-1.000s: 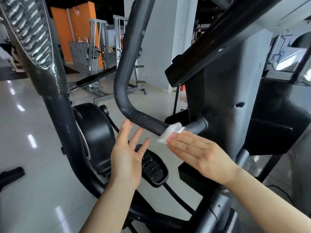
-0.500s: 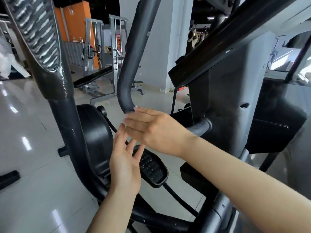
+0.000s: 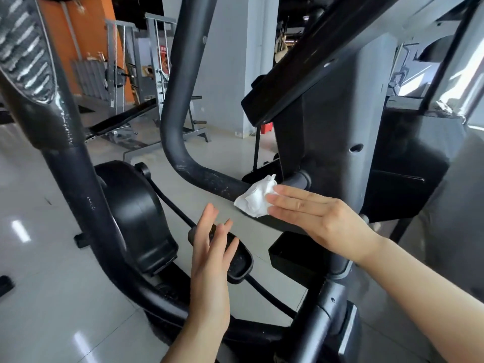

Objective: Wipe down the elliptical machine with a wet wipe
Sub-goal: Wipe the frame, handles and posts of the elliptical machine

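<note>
Gym floor (image 3: 65, 297), glossy grey tile, runs under both hands; bench and racks sit far beyond them against an orange wall.

Right hand (image 3: 322, 218) is flat, fingers straight and together, pressing the wipe (image 3: 255, 199) onto the bar (image 3: 209, 179). Wipe is bunched at my fingertips, on the near side of the bar's horizontal run, just short of where it enters the column (image 3: 340, 127). No pinch visible; thumb is hidden, so I can't rule one out underneath. Flat-finger pressure makes sense here: the wad spreads over the curve of the tube and slides along it without snagging.

Left hand (image 3: 212, 258) is below-left of the right, fingers straight and loosely spread, holding nothing and touching nothing I can see. It hangs in front of the pedal (image 3: 239, 265). I read it as balance, or standby to steady the bar.

Scuffs and pale marks show on the bar left of the wipe, toward the bend, so that stretch looks unfinished. Next stroke should probably run leftward along the tube. Risk: with no grip, the wipe could drop off the underside.
</note>
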Tool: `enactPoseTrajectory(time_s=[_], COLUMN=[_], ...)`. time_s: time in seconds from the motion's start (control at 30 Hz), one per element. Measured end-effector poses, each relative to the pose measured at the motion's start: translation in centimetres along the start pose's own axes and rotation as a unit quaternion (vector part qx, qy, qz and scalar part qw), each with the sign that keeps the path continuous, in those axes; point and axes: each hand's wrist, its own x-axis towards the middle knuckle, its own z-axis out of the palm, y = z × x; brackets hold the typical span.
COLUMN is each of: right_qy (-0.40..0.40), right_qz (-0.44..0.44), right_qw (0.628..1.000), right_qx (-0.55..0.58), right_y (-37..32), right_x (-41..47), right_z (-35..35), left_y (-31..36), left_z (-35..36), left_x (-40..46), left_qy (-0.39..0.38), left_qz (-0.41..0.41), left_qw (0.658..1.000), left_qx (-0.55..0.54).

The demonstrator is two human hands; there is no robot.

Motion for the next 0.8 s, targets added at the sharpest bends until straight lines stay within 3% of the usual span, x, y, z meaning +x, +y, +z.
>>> enactPoseTrajectory(time_s=[0.13, 0.2, 0.3, 0.4, 0.47, 0.53, 0.63, 0.8], right_qy=[0.065, 0.119, 0.216, 0.261, 0.316, 0.354, 0.375, 0.406], right_qz=[0.144, 0.267, 0.457, 0.546, 0.612, 0.676, 0.747, 0.813], right_qw=[0.987, 0.953, 0.833, 0.757, 0.678, 0.600, 0.517, 0.410], right_qx=[0.004, 0.078, 0.224, 0.246, 0.255, 0.241, 0.186, 0.083], right_y=[-0.2, -1.7, -5.7, -9.6, -12.0, -14.9, -19.7, -26.7], right_x=[-3.6, -5.8, -9.1, -13.1, -16.7, -20.5, -25.6, -32.8], right_z=[0.1, -0.5, -2.6, -5.7, -8.2, -10.7, -13.3, -17.1], left_y=[-1.8, -3.3, -6.5, -9.7, -11.4, -12.8, -14.9, -17.5], left_z=[0.9, 1.9, 5.2, 9.5, 12.2, 14.7, 17.3, 21.2], left_x=[-2.9, -4.1, -6.4, -10.1, -12.6, -15.4, -19.9, -28.4], left_qy=[-0.036, -0.066, -0.137, -0.196, -0.242, -0.326, -0.451, -0.563], left_qz=[0.016, 0.040, 0.038, -0.051, -0.108, -0.168, -0.189, -0.228], left_qw=[0.998, 0.995, 0.988, 0.979, 0.964, 0.930, 0.870, 0.780], left_qx=[0.044, 0.060, 0.056, 0.002, -0.020, -0.008, 0.069, 0.150])
